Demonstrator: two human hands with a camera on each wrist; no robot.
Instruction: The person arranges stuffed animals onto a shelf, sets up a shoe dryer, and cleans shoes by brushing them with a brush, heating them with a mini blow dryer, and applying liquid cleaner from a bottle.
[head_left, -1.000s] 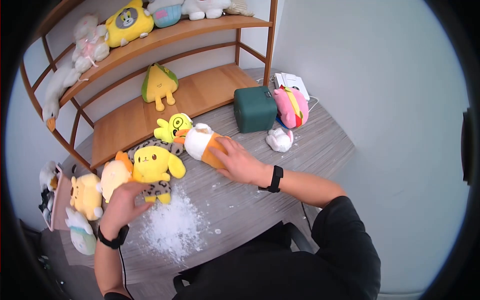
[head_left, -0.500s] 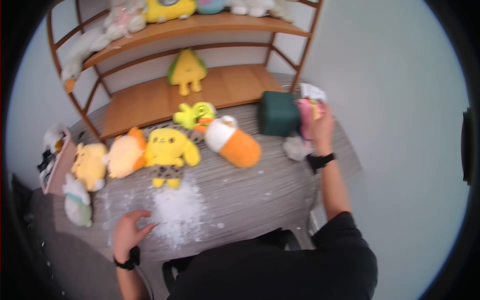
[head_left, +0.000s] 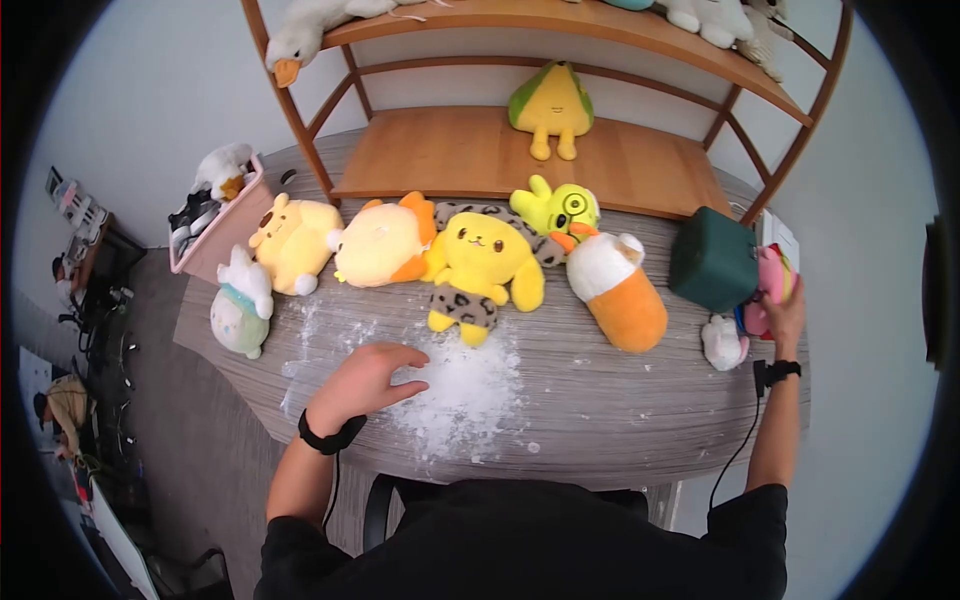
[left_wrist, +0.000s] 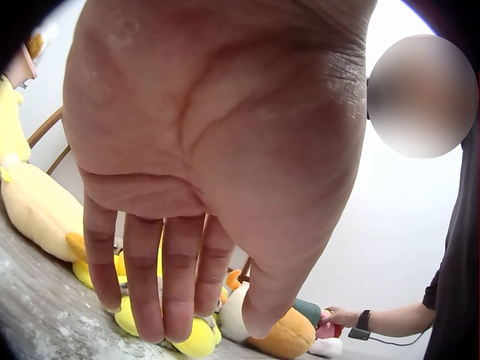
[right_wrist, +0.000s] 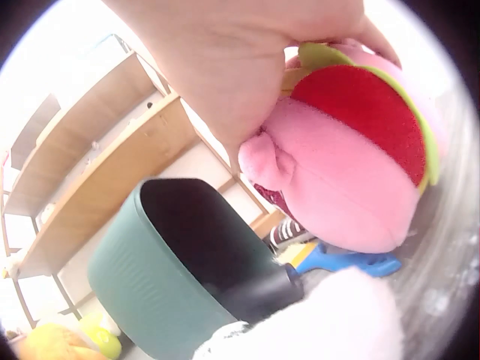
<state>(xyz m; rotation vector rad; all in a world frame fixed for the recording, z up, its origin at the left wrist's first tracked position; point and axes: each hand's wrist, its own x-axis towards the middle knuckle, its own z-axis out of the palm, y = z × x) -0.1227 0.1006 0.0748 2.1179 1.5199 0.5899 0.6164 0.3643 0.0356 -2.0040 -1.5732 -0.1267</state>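
Note:
At the right end of the table, my right hand [head_left: 787, 318] grips a pink plush [head_left: 768, 285] with red, green and yellow layers. In the right wrist view my thumb and fingers curl round the pink plush [right_wrist: 341, 172], beside a dark green bin [right_wrist: 169, 270]. A small white plush [head_left: 723, 343] lies just in front of it. My left hand [head_left: 368, 383] hovers palm down at the left edge of a patch of white powder [head_left: 465, 400]. Its fingers [left_wrist: 178, 277] are relaxed and hold nothing in the left wrist view.
Several plush toys line the table's back, among them a yellow one [head_left: 484, 258] and an orange-white one [head_left: 625, 305]. Behind stands a wooden shelf [head_left: 430, 150] with a triangular plush [head_left: 553, 105]. A pink basket [head_left: 225, 225] is at the left; a blue-handled object [right_wrist: 352, 261] lies beneath the pink plush.
My right hand has left the orange-white plush and moved right to take hold of the pink one. My left hand has moved off the yellow plush toward me. The head view has swung left.

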